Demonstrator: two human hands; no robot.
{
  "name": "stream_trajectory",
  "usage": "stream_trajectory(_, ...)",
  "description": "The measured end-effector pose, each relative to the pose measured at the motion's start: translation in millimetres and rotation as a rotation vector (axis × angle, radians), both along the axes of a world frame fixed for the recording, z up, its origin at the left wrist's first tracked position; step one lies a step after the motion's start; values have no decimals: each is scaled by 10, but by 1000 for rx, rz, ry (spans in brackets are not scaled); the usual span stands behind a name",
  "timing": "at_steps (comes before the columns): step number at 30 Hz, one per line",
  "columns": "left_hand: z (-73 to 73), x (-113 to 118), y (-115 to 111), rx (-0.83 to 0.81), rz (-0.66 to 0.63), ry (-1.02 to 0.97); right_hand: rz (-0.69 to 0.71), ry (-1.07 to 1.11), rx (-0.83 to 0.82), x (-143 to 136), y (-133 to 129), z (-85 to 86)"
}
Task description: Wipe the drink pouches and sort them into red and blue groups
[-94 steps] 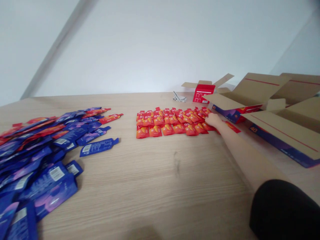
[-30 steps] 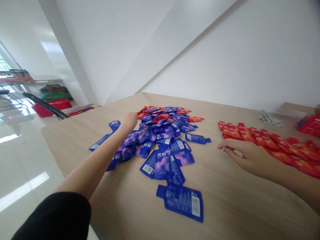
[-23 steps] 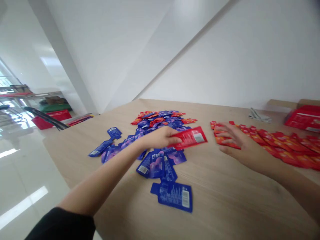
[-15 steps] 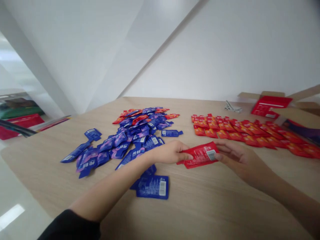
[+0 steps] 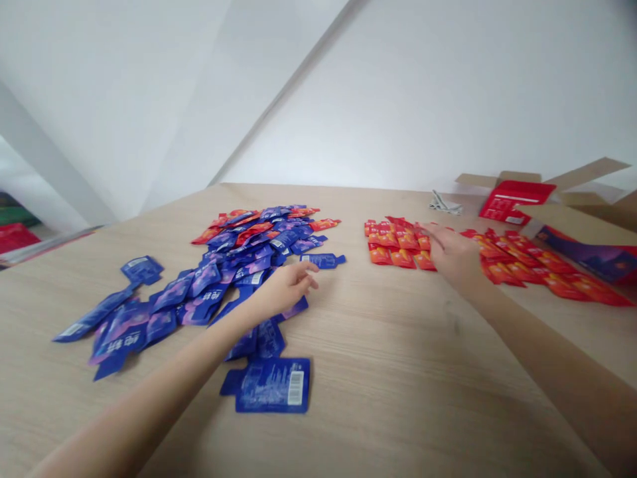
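Over the right edge of a mixed pile of blue and red sachets [image 5: 259,236], my left hand [image 5: 288,285] hovers with loosely curled fingers apart and nothing in them. My right hand [image 5: 450,251] reaches over the rows of red sachets [image 5: 391,242], its fingertips at their upper edge; whether it grips a sachet is hidden. A single blue sachet [image 5: 321,260] lies flat just beyond my left hand. Nearer to me, a blue sachet with a barcode [image 5: 273,385] lies back side up.
At the back right stand an open cardboard box [image 5: 582,222] and a red packet [image 5: 515,201]. A folded whitish thing [image 5: 444,203] lies on the wooden table [image 5: 378,372] near the white wall.
The red sachet that both hands held is no longer between them. My right hand has moved to the red rows, my left hand back leftward, now open. The view has shifted slightly.
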State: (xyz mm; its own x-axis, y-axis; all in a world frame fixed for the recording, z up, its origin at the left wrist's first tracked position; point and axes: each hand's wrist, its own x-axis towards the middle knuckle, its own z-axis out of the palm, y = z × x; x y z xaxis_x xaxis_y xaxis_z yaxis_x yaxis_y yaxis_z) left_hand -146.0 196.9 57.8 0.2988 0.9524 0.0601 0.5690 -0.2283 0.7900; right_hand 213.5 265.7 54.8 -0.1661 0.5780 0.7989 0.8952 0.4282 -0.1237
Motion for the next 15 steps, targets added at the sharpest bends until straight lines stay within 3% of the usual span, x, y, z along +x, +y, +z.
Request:
stream_trajectory(3,-38,-302,30,-30,69,28,-29,-269,-103,-30,516,-194)
stream_trajectory(6,-82,-655,113,-29,167,29,-16,-406,-198,-119,778,-449)
stream_trajectory(8,-104,-928,223,-7,269,52,-18,-451,-279,-179,819,-619)
stream_trajectory(11,-102,-1347,463,45,427,137,-131,-529,-447,-238,789,-800)
stream_trajectory(15,-35,-1746,852,143,583,313,-160,-552,-502,-264,725,-800)
